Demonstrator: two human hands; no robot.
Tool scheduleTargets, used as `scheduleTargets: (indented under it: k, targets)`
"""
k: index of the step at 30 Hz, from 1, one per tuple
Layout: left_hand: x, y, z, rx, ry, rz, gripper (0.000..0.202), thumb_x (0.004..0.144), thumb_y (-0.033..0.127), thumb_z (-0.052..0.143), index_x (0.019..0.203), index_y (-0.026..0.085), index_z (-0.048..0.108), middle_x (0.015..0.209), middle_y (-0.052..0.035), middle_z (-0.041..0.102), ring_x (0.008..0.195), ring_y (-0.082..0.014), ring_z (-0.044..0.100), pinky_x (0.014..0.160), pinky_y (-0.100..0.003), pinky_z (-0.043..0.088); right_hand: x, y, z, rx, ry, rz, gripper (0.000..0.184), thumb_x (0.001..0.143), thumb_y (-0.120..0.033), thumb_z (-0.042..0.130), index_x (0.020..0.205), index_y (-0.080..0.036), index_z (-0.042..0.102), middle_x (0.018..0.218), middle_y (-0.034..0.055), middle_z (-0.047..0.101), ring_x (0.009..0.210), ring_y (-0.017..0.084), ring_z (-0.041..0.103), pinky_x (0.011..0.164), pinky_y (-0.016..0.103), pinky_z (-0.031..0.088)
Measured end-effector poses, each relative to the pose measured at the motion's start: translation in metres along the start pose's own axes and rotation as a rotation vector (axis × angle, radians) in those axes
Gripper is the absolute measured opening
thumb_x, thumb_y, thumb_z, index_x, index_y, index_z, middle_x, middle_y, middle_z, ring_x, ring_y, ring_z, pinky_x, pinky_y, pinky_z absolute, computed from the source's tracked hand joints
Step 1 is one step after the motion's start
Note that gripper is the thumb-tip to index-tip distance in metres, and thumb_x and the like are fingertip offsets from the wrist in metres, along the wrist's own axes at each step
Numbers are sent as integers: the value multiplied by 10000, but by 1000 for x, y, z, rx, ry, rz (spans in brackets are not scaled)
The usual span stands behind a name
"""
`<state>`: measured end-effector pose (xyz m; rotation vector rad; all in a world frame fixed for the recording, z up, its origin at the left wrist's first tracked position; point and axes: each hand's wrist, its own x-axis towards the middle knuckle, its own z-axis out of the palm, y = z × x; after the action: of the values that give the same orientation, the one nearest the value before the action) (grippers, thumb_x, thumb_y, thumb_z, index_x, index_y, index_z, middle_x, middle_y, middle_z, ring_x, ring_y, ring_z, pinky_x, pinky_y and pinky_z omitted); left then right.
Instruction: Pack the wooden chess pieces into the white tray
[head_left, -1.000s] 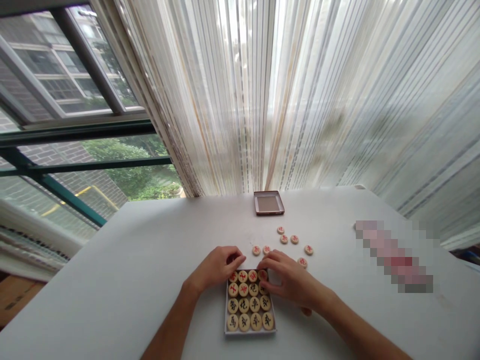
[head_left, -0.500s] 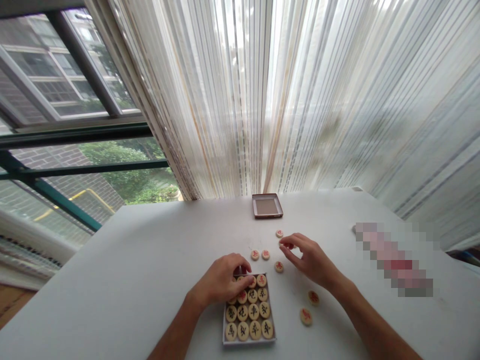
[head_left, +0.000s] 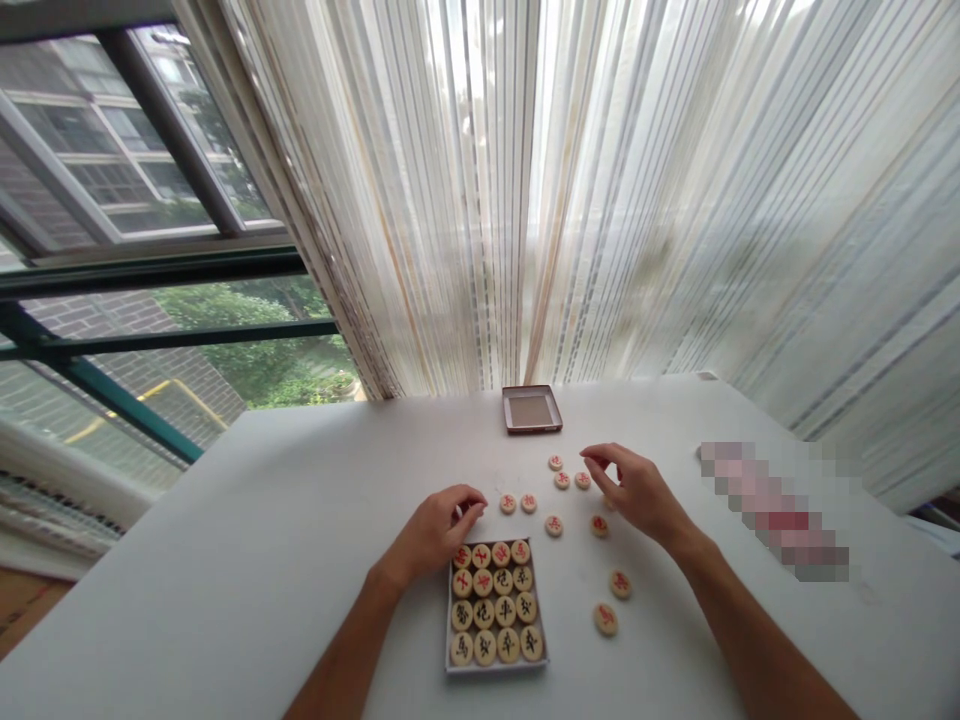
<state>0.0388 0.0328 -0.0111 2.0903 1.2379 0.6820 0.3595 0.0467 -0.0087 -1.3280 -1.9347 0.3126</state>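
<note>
Cream discs (head_left: 484,613) fill the box (head_left: 499,669) beside my curled left fingers (head_left: 465,492), whose grip I can't tell, while red-marked discs (head_left: 553,526) remain loose near my parted right fingers (head_left: 604,453).

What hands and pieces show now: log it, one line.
left hand: at far-left corner of box | right hand: beside loose red-marked pieces | boxed pieces: in rows, red and black marks

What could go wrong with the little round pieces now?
The left hand is close to the box, so it might bump it and jumble the pieces inside. The right hand partly hides one loose piece, which could get knocked. And the box shows four full rows, so another piece set on top might slide off.
</note>
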Motion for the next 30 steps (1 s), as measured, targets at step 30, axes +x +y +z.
scheduleTargets:
  k: [30]
  targets:
    - [33, 8, -2, 33, -2, 98, 244, 944, 356, 553, 969, 180, 720, 928, -43, 730, 784, -159, 628, 721, -260, 502, -5, -40, 57, 22, -273, -144, 57, 895, -233, 648, 920, -199, 685, 917, 55, 670, 888, 204, 611, 819, 332, 492]
